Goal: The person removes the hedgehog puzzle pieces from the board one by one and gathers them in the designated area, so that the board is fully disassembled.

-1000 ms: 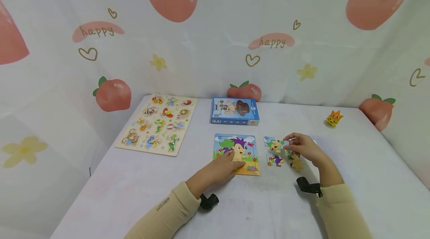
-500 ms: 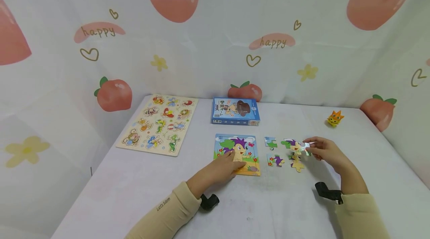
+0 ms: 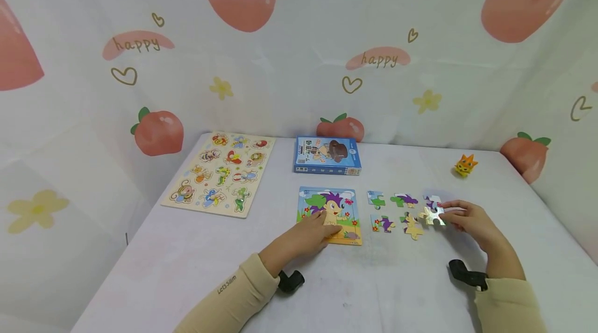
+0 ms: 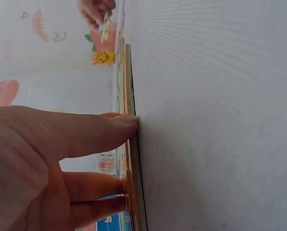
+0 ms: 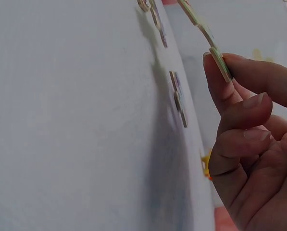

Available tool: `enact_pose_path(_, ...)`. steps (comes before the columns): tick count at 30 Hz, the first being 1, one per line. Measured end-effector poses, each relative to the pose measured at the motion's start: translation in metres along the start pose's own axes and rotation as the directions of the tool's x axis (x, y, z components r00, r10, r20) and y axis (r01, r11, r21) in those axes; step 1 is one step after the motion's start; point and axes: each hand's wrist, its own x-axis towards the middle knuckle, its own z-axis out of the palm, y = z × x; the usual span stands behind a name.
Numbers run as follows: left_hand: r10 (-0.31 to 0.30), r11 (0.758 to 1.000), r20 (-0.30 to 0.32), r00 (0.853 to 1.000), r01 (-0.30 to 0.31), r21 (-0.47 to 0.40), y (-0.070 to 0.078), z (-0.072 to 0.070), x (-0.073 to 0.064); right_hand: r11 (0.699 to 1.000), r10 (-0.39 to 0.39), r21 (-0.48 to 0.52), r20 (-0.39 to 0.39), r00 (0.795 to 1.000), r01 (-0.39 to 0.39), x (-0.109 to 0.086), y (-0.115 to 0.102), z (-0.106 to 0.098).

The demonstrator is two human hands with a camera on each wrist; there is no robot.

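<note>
In the head view my left hand (image 3: pixel 306 231) rests on a hedgehog jigsaw puzzle (image 3: pixel 333 200). The left wrist view shows straight fingers (image 4: pixel 95 186) on its face and the thumb against its edge. My right hand (image 3: pixel 476 224) pinches a jigsaw piece (image 3: pixel 434 215) between thumb and fingertips. The right wrist view has this piece (image 5: pixel 221 65) raised above the table, seen edge-on. Several loose pieces lie nearby: a blue-green one (image 3: pixel 376 199), a purple-green one (image 3: pixel 404 200), a purple one with red flowers (image 3: pixel 383 223), a tan one (image 3: pixel 412 227), and one partly hidden (image 3: pixel 432 201).
A wooden board of insect figures (image 3: pixel 219 174) lies at the back left. A blue box (image 3: pixel 327 155) stands behind the hedgehog puzzle. At the back right sits a small orange and yellow toy figure (image 3: pixel 465 165). A printed cloth (image 3: pixel 280 89) hangs behind the white table (image 3: pixel 374 291).
My right hand has carried the pinched piece rightward, from above the leftmost loose pieces to beside the rightmost one. My left hand has stayed put on the puzzle.
</note>
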Motion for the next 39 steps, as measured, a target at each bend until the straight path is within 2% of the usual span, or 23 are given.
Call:
enact_pose_path(18, -0.005, 1.0, 0.001, 1.0, 0.005, 0.002, -0.001, 0.001, 0.001, 0.995, 0.065, -0.082, 0.043, 0.997, -0.061, -0.006, 0.018, -0.01)
enact_pose_path(26, -0.002, 1.0, -0.001, 1.0, 0.002, -0.005, -0.001, 0.002, 0.001, 0.99, 0.052, -0.134, 0.007, 0.999, -0.051, -0.005, 0.017, -0.006)
enact_pose_path(39, 0.008, 1.0, -0.005, 1.0, -0.008, 0.011, -0.001, 0.002, 0.001, 0.987, 0.063, -0.146, -0.027, 0.998, -0.067, -0.003, 0.016, -0.004)
